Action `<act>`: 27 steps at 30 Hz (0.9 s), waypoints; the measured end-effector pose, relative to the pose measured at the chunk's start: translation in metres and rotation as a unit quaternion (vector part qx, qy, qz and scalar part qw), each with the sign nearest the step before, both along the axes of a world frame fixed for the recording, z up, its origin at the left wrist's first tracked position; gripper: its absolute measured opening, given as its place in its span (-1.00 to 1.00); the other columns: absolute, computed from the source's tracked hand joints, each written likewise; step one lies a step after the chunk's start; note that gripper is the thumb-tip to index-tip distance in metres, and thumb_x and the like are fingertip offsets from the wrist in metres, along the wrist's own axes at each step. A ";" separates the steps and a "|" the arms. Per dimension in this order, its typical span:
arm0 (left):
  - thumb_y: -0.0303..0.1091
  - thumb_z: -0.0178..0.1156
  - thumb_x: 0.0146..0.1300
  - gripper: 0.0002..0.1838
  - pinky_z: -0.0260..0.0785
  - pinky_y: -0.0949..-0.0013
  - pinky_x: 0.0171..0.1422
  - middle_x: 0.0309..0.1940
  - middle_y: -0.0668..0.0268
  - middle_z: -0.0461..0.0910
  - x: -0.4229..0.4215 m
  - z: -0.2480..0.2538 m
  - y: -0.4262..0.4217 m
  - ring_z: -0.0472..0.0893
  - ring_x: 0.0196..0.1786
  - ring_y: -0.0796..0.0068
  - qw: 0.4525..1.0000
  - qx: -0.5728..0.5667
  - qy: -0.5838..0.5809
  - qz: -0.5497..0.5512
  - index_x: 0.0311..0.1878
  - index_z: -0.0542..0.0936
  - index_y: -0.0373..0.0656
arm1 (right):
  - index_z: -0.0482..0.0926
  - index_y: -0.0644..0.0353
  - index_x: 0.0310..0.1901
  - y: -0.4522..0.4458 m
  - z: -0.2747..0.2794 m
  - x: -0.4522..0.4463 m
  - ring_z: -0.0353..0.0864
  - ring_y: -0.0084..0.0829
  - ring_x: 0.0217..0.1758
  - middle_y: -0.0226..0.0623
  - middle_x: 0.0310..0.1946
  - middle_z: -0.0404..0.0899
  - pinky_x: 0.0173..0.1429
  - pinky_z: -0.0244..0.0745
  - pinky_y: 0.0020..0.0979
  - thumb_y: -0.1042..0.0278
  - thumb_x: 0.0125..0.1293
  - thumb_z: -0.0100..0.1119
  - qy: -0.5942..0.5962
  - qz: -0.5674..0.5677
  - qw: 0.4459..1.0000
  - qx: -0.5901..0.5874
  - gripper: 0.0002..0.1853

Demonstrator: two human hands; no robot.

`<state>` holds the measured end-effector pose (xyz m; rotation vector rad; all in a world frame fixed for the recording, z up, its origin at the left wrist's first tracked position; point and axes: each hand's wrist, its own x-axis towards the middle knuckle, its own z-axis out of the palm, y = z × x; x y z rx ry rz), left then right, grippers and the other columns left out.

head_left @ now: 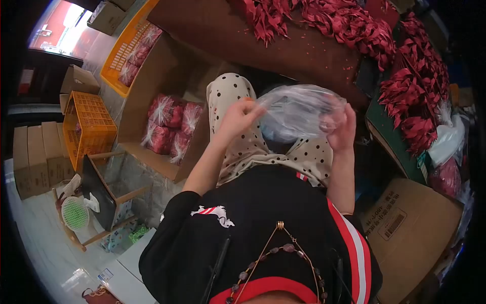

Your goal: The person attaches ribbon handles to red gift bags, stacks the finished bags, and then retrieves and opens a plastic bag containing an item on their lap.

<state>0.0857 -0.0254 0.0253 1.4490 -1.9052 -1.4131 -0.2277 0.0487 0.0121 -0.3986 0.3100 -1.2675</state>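
A clear plastic bag (298,109) is stretched between my two hands above my lap; it looks empty, though its folds and glare hide some of the inside. My left hand (240,119) pinches the bag's left edge, over my dotted trouser leg. On the other side, my right hand (342,129) grips the right end, its fingers partly behind the plastic. Left of my knee, a large cardboard box (149,124) holds several clear bags of red pieces (167,124).
Heaps of red ribbon-like pieces (344,30) lie on the brown table (202,20) and at the right. Orange crates (91,124), a wooden chair (109,197) and small cartons stand left. A closed cardboard box (415,233) is at lower right.
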 end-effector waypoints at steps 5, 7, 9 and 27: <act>-0.32 0.17 0.37 -0.60 0.31 0.34 0.36 0.14 0.19 0.64 0.011 -0.007 -0.014 0.57 0.20 0.40 0.893 0.171 0.401 0.113 0.18 0.58 -0.38 | 0.51 0.20 0.24 0.006 -0.003 0.035 0.48 -0.66 -0.07 -0.34 0.11 0.54 -0.07 0.38 -0.54 0.24 0.24 0.44 0.703 -0.160 0.692 -0.032 -0.44; -0.35 0.13 0.38 -0.69 0.33 0.34 0.32 0.02 0.19 0.67 0.024 -0.021 -0.023 0.59 0.13 0.40 0.879 0.166 0.429 0.122 0.06 0.62 -0.38 | 0.62 0.25 0.06 0.001 -0.031 0.013 0.49 -0.64 -0.07 -0.41 -0.07 0.63 0.03 0.37 -0.50 0.18 0.28 0.42 0.635 -0.035 0.761 0.124 -0.58; -0.34 0.15 0.31 -0.76 0.35 0.48 0.08 -0.22 0.39 0.65 0.038 -0.028 -0.027 0.58 -0.10 0.56 0.872 0.171 0.443 0.121 -0.10 0.68 -0.27 | 0.66 0.27 -0.11 0.001 -0.032 0.011 0.53 -0.61 -0.13 -0.46 -0.21 0.66 0.02 0.40 -0.47 0.16 0.34 0.36 0.580 -0.058 0.802 0.129 -0.69; -0.32 0.13 0.34 -0.63 0.44 0.20 0.23 0.07 0.15 0.66 0.013 -0.038 -0.010 0.62 0.10 0.31 0.808 0.270 0.517 0.080 0.12 0.60 -0.35 | 0.39 0.24 0.21 0.009 0.000 0.035 0.48 -0.34 0.14 -0.25 0.13 0.48 0.28 0.36 -0.32 0.43 0.04 0.54 0.456 -0.116 0.879 0.078 -0.31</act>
